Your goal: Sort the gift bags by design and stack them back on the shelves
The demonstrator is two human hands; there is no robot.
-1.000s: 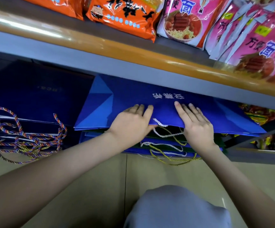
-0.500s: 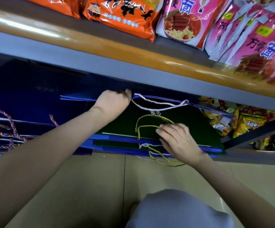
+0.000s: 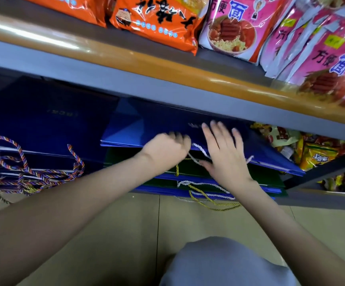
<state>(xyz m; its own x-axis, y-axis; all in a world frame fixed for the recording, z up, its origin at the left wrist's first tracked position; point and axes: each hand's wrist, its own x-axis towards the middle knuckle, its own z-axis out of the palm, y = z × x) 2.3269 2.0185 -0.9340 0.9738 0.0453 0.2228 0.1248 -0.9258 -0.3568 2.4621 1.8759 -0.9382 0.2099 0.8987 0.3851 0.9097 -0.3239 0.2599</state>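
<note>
One blue bag (image 3: 157,129) lies atop green bags (image 3: 266,178) on the lower shelf (image 3: 312,201), under both grips. Right grip (image 3: 225,153): flat, fingers spread, pressing it. Left grip (image 3: 165,150): curled at its front edge; blur hides whether it holds. Navy bags (image 3: 43,120) left of grips.

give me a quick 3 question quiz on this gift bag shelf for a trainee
1. True or false: the right hand lies flat on the top blue bag.
2. The bag directly beneath it is: A red, B green, C white?
3. Fill in: the navy bags on the left have ___ rope handles.
Key: 1 true; 2 B, the green bag; 3 multicoloured.
</note>
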